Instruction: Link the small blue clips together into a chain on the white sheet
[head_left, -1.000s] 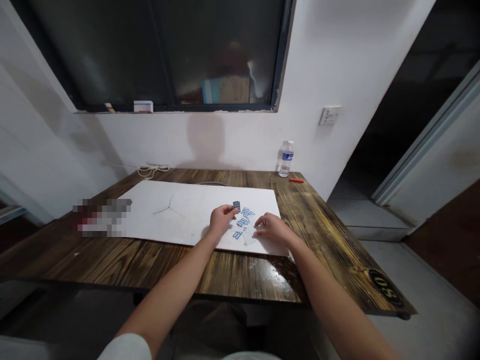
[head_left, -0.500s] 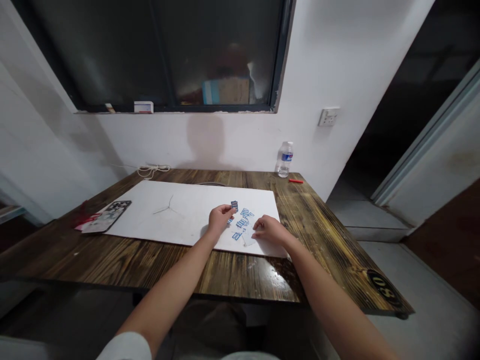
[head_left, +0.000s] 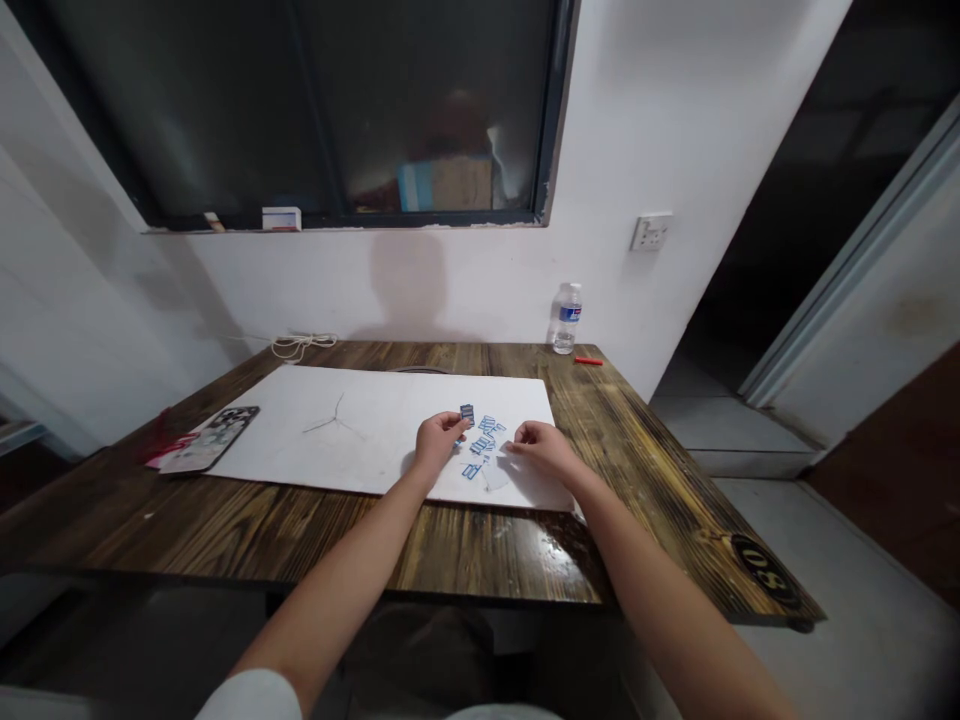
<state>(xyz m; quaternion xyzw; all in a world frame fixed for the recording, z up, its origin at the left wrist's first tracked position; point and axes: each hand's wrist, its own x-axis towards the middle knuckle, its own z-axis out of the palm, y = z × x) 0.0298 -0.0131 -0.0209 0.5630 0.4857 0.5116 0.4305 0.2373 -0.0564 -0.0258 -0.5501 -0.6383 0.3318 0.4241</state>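
My left hand (head_left: pixel 436 440) is closed, thumb and fingers pinching a small dark piece with pale markings (head_left: pixel 467 414), like a little stack of cards or stickers. Several blue-outlined flat pieces (head_left: pixel 480 446) lie in a loose cluster on the white board (head_left: pixel 390 400), between my two hands. My right hand (head_left: pixel 538 448) hovers at the right of the cluster with thumb and forefinger pinched. A pale sliver seems to be at those fingertips, too small to name. Near the board's front edge, faint thin lines (head_left: pixel 487 488) show below the pieces.
Thin dark lines (head_left: pixel 335 418) mark the board's left half. A patterned flat sheet (head_left: pixel 217 438) overlaps its left edge. On the wooden table (head_left: pixel 225 520) stand a water bottle (head_left: pixel 568 322), a red pen-like stick (head_left: pixel 589 361) and a coiled white cable (head_left: pixel 300 345) at the back.
My right hand has moved slightly up, its fingertips still pinched. My left hand keeps its dark piece in nearly the same place. The whole view has shifted a little.
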